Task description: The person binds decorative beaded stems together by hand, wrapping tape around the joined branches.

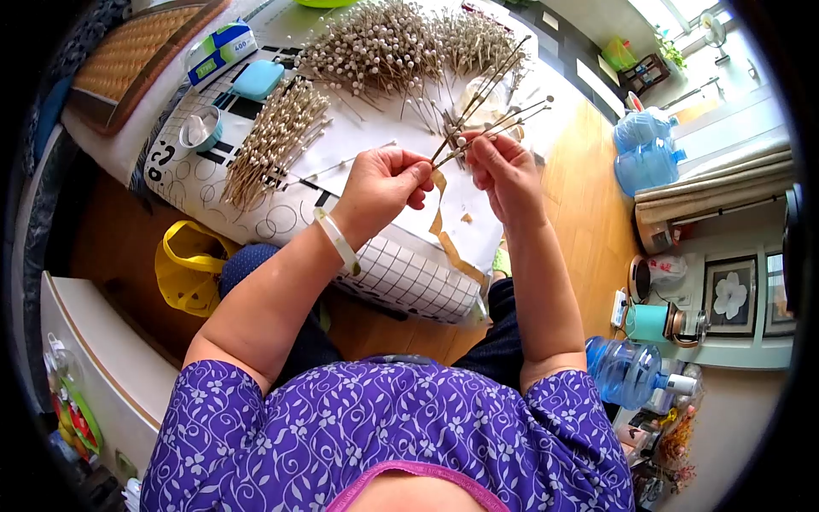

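Above the table's near edge, my left hand [386, 189] is closed in a pinch on the lower end of a thin, dark branch [485, 91] whose stems fan out to the upper right. My right hand [505, 175] pinches one of the lower stems near where they join. From the join hangs a strip of brown tape [447, 242], its tail reaching the table edge. Left of my hands lies a bundle of white-tipped stems [277, 141]. Beyond them is a large pile of similar stems [371, 47]. A single stem [350, 160] lies beside my left hand.
On the patterned tablecloth [256, 209] are a small cup [201, 128], a light blue case [258, 80] and a tissue pack [220, 55]. A yellow bag [189, 269] stands left, below the table. Large water bottles [644, 149] stand on the right.
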{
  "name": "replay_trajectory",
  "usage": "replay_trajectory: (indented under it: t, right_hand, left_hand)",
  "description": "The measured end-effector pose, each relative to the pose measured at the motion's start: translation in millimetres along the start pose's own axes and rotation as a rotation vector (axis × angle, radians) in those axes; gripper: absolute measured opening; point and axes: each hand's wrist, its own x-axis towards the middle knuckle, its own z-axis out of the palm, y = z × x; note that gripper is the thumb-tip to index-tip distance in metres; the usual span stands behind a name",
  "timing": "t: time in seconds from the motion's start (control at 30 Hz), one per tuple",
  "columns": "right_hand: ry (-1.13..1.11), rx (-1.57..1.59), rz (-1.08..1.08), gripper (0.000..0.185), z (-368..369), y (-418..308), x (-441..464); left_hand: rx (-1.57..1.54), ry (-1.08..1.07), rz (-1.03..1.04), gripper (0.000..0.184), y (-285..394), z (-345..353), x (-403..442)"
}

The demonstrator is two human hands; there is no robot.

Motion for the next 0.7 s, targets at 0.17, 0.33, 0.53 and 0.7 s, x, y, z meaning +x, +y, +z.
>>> replay_trajectory:
  t: [0.17,0.33,0.53,0.7]
  right_hand:
    - [0.062,0.106,-0.019,0.015,-3.6,6.9,-0.4]
    - [0.054,0.123,-0.008,0.015,-9.6,13.9,-0.3]
    - [0.052,0.115,-0.014,0.015,-10.5,17.1,2.6]
    - [0.038,0.099,-0.003,0.015,-10.0,18.0,2.5]
  left_hand:
    - [0.035,-0.032,-0.025,0.013,-2.9,3.1,-1.2]
    - [0.000,-0.044,-0.086,0.013,-5.7,6.0,2.9]
    - [0.038,-0.036,-0.105,0.014,-5.3,4.6,5.7]
    - [0.054,-0.057,-0.101,0.015,-8.2,2.9,5.6]
